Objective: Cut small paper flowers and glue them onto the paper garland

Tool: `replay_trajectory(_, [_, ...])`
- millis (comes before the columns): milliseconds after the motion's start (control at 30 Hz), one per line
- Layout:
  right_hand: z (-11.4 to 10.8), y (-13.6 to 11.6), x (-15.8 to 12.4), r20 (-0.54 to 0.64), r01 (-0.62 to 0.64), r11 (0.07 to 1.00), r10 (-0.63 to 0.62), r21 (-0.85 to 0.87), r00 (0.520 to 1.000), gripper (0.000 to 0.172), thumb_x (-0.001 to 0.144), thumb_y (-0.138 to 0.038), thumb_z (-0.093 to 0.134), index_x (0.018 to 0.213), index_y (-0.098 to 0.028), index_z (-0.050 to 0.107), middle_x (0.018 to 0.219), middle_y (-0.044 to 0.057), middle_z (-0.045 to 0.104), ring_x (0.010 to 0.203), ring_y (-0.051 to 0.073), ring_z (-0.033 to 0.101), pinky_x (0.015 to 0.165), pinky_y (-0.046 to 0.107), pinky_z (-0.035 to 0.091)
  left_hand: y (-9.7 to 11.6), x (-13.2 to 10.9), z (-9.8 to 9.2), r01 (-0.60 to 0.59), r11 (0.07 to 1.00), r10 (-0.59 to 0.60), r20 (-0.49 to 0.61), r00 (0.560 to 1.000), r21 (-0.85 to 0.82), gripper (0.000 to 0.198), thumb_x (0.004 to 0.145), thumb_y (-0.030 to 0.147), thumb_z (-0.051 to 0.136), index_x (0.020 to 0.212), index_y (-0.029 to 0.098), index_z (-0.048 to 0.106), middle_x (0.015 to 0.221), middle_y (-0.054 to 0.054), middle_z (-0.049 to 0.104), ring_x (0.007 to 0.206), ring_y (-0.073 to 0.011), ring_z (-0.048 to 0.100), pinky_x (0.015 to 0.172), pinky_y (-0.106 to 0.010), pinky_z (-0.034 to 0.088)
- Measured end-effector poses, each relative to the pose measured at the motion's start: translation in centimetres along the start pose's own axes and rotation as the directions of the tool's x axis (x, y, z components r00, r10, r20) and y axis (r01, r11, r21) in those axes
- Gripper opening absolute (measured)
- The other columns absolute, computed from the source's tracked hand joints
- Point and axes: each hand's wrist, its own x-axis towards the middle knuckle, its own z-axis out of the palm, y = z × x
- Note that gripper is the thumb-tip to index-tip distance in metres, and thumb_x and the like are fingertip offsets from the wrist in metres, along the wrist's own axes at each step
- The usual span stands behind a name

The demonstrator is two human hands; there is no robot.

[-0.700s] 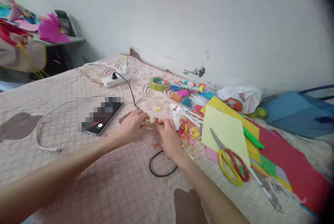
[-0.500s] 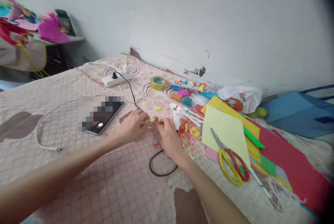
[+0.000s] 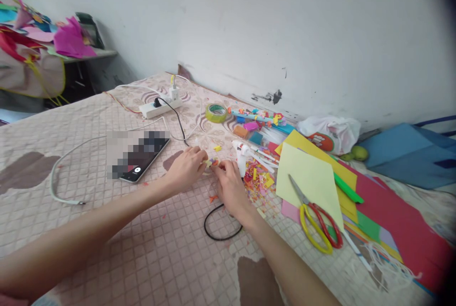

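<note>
"Nearest entry?"

"One black cord loop (image 3: 223, 239), lying on the patterned cloth (image 3: 160, 249). Further right, one pair of scissors (image 3: 306, 203), red and yellow handles, blades on a pale yellow sheet (image 3: 302, 161)."

"Hands?"

"Two, bare. Right hand (image 3: 231, 187): fingertips bunched, pinching the right end of one small bright piece (image 3: 209, 164), chiefly yellow. Left hand (image 3: 187, 168): curled, fingers gripping the other end, thumb hidden."

"Any amendment?"

"Left hand: crept slightly rightward; less of the piece shows past its fingers. Right hand: much as before. I'd enter it as a change of grip, the piece still being worked, neither end let go."

"Location of the piece?"

"Between the fingertips, left of one white glue gun (image 3: 241, 159) and a heap of paper scraps (image 3: 259, 183). Whether it touches the cloth, can't tell."

"Beyond?"

"One phone (image 3: 144, 167), left of the hands. One tape roll (image 3: 215, 119). One decorated blue stick (image 3: 257, 118). One white power strip (image 3: 153, 110), plugged. Last, one scuffed wall (image 3: 228, 35)."
</note>
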Motion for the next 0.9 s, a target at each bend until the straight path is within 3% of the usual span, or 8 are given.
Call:
replay_trajectory(333, [0.1, 0.0, 0.0, 0.009, 0.004, 1.000, -0.004, 0.003, 1.000, 0.041, 0.082, -0.002, 0.040, 0.113, -0.025, 0.056, 0.098, 0.007, 0.049, 0.096, 0.024, 0.042, 0.083, 0.040, 0.038, -1.0, 0.4, 0.4, 0.061, 0.989, -0.065, -0.020, 0.998, -0.132, 0.015, 0.080, 0.020, 0.044, 0.073, 0.016, 0.057, 0.073, -0.004, 0.061, 0.066, -0.0153, 0.055, 0.060, -0.025, 0.038])
replay_trajectory(900, [0.5, 0.3, 0.0, 0.019, -0.007, 1.000, 0.007, 0.000, 1.000, 0.047, 0.082, -0.001, 0.039, 0.120, -0.025, 0.053, 0.096, 0.008, 0.048, 0.093, 0.024, 0.043, 0.083, 0.039, 0.039, -0.6, 0.6, 0.7, 0.081, 0.996, -0.080, 0.031, 0.996, -0.024, 0.012, 0.077, 0.024, 0.048, 0.078, 0.016, 0.057, 0.079, -0.005, 0.062, 0.074, -0.0189, 0.057, 0.062, -0.027, 0.040])
